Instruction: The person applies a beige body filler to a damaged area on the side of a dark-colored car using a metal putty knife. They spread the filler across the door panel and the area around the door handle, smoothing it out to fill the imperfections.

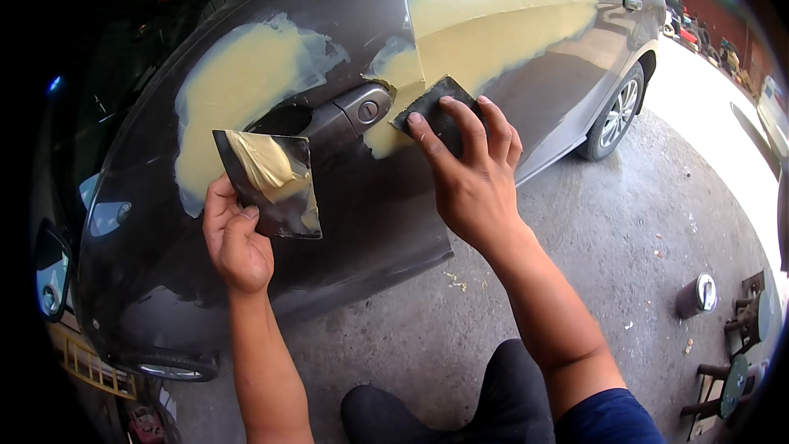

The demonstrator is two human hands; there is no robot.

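My left hand (238,234) pinches a dark, square flat plate (288,214) at its left edge, thumb in front. A thick smear of yellow body filler (265,163) lies on that plate. In my right hand (477,164) is a black flexible spreader (444,107), fingers laid over its face. The spreader meets the dark car door (362,222) just right of the door handle (357,111), over a filler patch there. A broad filler patch (226,99) covers the door left of the handle, and a larger one (501,16) spans the panel to the right.
The car's rear wheel (616,115) stands at the right, a front wheel (168,368) at lower left. On the concrete floor (592,222) are a metal can (697,296) and small stools (723,386). A yellow ladder-like frame (90,362) is at lower left.
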